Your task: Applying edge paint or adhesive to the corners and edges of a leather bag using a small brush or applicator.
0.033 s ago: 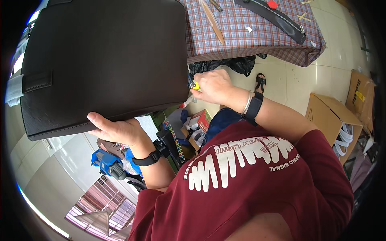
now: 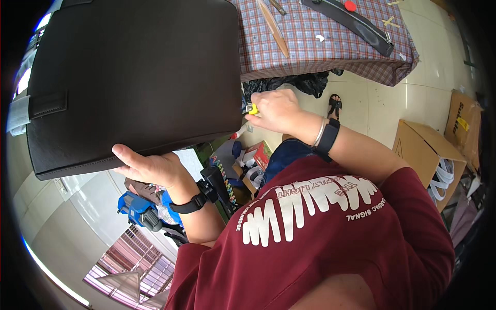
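Observation:
A large dark brown leather bag [image 2: 139,77] with stitched edges fills the upper left. My left hand [image 2: 147,166] grips its lower edge, thumb lying on the front face and the other fingers hidden behind. At the bag's right side, my right hand [image 2: 276,109] is closed around a small yellow lighter [image 2: 252,109]. The lighter's metal end points at the bag's edge, and I see no flame. Part of the lighter is covered by my fingers. A stitched leather tab [image 2: 49,104] sits on the bag's left side, with whitish wrapping [image 2: 19,116] beside it.
A table with a checked cloth [image 2: 305,46] stands ahead, bearing a pointed brown strip [image 2: 273,28], a dark zipped pouch [image 2: 356,26] and a red cap [image 2: 350,6]. Black plastic [image 2: 310,82] hangs below. Cardboard boxes [image 2: 418,150] stand right; a blue machine [image 2: 139,209] is lower left.
My right hand and the lighter have shifted very slightly to the right, away from the bag's edge. The bag and my left hand look unmoved.

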Demonstrator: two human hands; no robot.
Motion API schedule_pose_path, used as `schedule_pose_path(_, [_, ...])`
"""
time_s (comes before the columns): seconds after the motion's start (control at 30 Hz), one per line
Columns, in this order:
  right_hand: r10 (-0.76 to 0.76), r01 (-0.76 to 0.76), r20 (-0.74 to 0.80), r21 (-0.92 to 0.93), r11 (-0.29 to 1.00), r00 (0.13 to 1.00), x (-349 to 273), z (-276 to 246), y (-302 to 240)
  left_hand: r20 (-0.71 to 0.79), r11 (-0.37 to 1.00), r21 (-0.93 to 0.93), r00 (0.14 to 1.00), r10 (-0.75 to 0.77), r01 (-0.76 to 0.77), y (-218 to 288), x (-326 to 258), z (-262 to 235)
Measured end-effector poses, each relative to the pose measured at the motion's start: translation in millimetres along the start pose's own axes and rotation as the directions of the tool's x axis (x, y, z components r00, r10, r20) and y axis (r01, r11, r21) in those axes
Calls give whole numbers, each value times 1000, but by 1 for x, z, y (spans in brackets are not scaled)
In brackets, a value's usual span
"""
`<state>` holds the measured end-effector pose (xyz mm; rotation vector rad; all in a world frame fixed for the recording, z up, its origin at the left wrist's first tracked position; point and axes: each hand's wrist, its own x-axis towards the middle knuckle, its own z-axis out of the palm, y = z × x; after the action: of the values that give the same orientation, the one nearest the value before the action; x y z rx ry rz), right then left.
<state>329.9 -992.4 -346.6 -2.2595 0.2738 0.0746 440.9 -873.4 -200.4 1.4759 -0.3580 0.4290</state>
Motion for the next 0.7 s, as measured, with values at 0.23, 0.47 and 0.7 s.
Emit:
schedule_pose_path(0.23, [41,-27,-69,195,980,997,-15,0,25,-25,995,104,1000,16,-13,-2,25,-6])
schedule_pose_path(0.47, [149,88,-245,747,659,958,21,20,47,-21,998,58,1000,-15,16,-8,72,-16])
schedule_pose_path(0.7, [337,78,-111,991,112,935,95,-29,39,20,914,-152,926,-378,377,-3,107,-58])
